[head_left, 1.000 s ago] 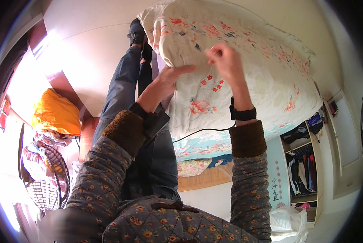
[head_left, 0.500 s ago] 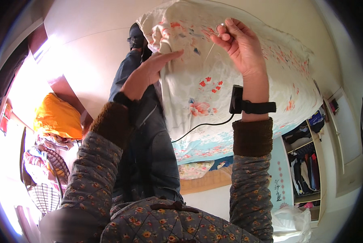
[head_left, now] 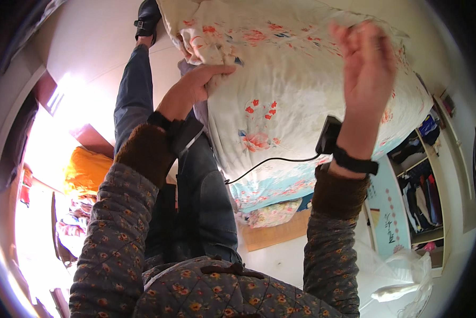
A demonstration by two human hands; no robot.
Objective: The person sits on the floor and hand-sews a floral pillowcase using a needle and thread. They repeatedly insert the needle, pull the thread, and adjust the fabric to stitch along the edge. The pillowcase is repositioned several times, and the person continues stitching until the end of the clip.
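Spreading across the view, one floral quilt (head_left: 296, 111) has its near-left edge loosely pinched in the left hand (head_left: 190, 87); the right hand (head_left: 369, 69), blurred and farther right than before, is half curled, its hold unclear. Two black wrist straps (head_left: 355, 162) and one cable (head_left: 283, 158) show.

Vs 1s ago: R hand (head_left: 370, 74) further R over quilt (head_left: 296, 106); one leg (head_left: 134, 95) further off it.
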